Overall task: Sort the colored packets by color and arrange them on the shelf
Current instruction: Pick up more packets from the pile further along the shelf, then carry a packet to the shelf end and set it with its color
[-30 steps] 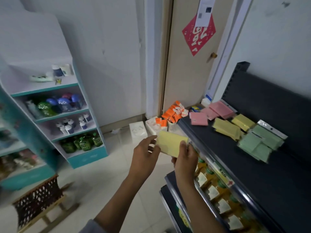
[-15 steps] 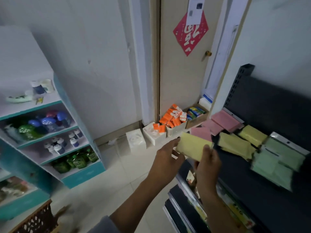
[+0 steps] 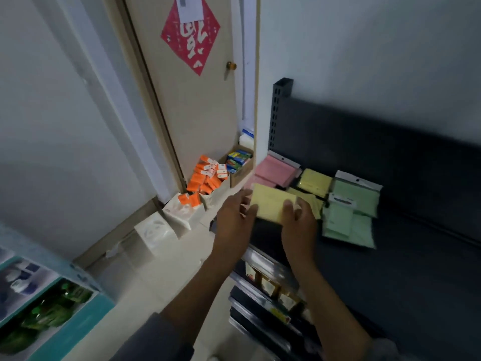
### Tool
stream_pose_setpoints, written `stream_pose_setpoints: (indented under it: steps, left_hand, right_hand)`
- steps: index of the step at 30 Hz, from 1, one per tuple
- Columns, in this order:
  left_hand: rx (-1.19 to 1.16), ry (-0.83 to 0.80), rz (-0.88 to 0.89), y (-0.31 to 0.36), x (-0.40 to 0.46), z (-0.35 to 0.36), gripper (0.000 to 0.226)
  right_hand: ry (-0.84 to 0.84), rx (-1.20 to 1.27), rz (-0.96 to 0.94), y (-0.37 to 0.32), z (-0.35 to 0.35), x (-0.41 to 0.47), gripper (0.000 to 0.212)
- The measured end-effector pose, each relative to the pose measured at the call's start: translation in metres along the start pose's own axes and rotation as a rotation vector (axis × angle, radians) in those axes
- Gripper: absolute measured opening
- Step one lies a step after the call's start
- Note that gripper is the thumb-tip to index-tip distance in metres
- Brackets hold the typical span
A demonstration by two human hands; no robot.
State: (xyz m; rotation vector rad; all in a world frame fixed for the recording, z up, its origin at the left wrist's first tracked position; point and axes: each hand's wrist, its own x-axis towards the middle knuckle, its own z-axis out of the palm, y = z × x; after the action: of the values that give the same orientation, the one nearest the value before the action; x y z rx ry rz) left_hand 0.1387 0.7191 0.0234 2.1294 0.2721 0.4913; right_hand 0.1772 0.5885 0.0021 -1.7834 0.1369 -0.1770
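Dark flat metal shelf (image 3: 390,256) under both hands: left hand (image 3: 235,220) and right hand (image 3: 299,225) pinch a flat yellow packet (image 3: 270,205) by its ends. Beyond it pink packets (image 3: 276,169), right of it green packets (image 3: 351,212). Beige door (image 3: 192,100) behind.

A red diamond-shaped paper sign (image 3: 190,35) on the far door (image 3: 197,105) bears one large white character, hung upside down, apparently 福. A white slip (image 3: 189,7) overlaps its top corner, its print too blurred to read. Nothing else is legible.
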Motion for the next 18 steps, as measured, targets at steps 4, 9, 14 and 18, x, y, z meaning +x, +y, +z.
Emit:
stream_pose_setpoints:
  steps: [4, 9, 14, 18]
  left_hand:
    - [-0.049, -0.063, 0.06, -0.004, 0.021, 0.027, 0.03]
    - [-0.03, -0.16, 0.092, -0.013, 0.043, 0.05, 0.032]
    - [0.004, -0.226, 0.142, -0.014, 0.051, 0.061, 0.027]
    - [0.018, -0.254, 0.149, -0.018, 0.053, 0.063, 0.021]
  right_hand:
    - [0.043, -0.146, 0.031, 0.009, -0.011, 0.02, 0.052]
    - [0.076, -0.247, 0.028, 0.018, -0.013, 0.031, 0.065]
    - [0.109, -0.436, -0.037, 0.022, -0.009, 0.031, 0.061]
    - [0.094, -0.508, -0.065, 0.021, -0.01, 0.024, 0.068]
